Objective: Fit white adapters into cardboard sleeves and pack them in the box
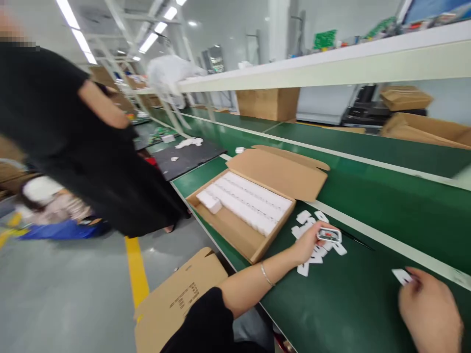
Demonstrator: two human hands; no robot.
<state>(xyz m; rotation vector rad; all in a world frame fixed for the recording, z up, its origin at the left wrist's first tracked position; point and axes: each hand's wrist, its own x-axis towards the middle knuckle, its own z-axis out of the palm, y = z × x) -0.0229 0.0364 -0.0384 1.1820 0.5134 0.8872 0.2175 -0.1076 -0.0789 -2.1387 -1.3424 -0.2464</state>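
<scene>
At the lower right of the frame, the right hand (430, 304) pinched a small white flat piece (400, 275) between thumb and fingers, just above the green surface (342, 306). Right of centre, the left hand (306, 243) was closed around a white housing (329, 235), its open end turned to the camera and a circuit board with a red part showing inside. The flat piece was apart from the housing, so that unit looked unfinished. Similar loose white pieces (303, 268) lay scattered around and under the left hand, judged unused, and a thin dark tool (356, 240) rested just beyond them. At the centre, a shallow cardboard carton (235, 233) held closely packed rows of white units (250, 198), with one white block (209, 201) at their left end; bare cardboard showed along the near side, so the carton seemed mostly but not fully filled. Its lid (279, 171) was folded back. Farther off, a dark mat (195, 159) lay left of the carton, and a person in black (91, 147) stood at the upper left.
</scene>
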